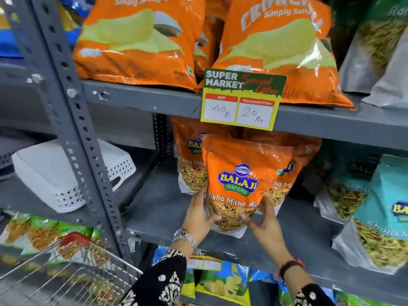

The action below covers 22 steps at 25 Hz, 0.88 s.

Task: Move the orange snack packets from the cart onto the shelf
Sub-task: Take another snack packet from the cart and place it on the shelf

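Note:
An orange Balaji snack packet (242, 180) stands upright near the front of the grey middle shelf (159, 208). My left hand (199, 214) grips its lower left edge and my right hand (266, 224) grips its lower right corner. Two more orange packets of the same kind stand behind it, one to the left (189, 160) and one to the right (289, 171). The wire cart (66, 277) sits at the bottom left; I cannot tell what it holds.
Large orange chip bags (136, 40) fill the shelf above, with a price card (240, 100) hanging from its edge. Teal packets (375, 208) stand to the right on the middle shelf. A slotted grey upright (72, 120) rises on the left, a white basket (55, 173) behind it.

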Tool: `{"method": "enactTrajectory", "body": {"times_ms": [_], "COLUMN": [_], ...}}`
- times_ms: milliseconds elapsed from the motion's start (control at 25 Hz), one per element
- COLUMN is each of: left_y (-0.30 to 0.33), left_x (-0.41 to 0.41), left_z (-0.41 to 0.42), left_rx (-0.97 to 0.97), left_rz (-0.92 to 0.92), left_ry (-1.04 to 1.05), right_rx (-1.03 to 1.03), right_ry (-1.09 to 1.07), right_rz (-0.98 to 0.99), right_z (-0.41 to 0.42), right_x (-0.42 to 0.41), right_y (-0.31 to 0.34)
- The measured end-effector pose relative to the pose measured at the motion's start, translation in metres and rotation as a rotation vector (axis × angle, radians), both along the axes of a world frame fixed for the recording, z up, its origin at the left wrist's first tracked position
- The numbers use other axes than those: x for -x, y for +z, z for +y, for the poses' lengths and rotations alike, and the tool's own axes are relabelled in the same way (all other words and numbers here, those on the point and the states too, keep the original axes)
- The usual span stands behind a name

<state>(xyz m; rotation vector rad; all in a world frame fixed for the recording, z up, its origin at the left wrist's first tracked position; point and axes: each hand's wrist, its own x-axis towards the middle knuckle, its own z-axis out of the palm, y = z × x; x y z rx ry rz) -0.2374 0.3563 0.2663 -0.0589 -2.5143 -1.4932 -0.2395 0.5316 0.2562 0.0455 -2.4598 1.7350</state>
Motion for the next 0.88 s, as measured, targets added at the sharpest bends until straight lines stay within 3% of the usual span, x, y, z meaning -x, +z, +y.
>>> {"method": "enactTrajectory", "body": {"times_ms": [120,200,360,520,680,880], "left_y": [-0.001,-0.009,-0.045,-0.096,-0.142,-0.204], "left_x": [-0.027,-0.054,-0.154,-0.289,-0.394,-0.433], "left_z": [-0.014,-0.039,-0.136,-0.235,-0.285,-0.311], "left_rx": [0.103,0.284,0.503,0.569,0.586,0.813], "left_rz": [0.045,0.06,-0.11,-0.485,-0.864,-0.821], "left_ry": [0.053,0.119,0.327,0.561,0.679,0.723], "right_rx": [0.015,0.013,-0.143,-0.35,-0.613,-0.946], "right_ry": [-0.205,-0.17,0.26,0.752,1.227,1.49], "right_rz": [0.12,0.205,0.182,0.045,-0.107,-0.346], "right_z": [-0.02,-0.046,-0.131,-0.234,-0.326,-0.394], "right_x": [-0.03,-0.059,-0.104,-0.146,-0.192,-0.234], "right_y": [-0.003,-0.008,-0.035,-0.069,-0.124,-0.199]}}
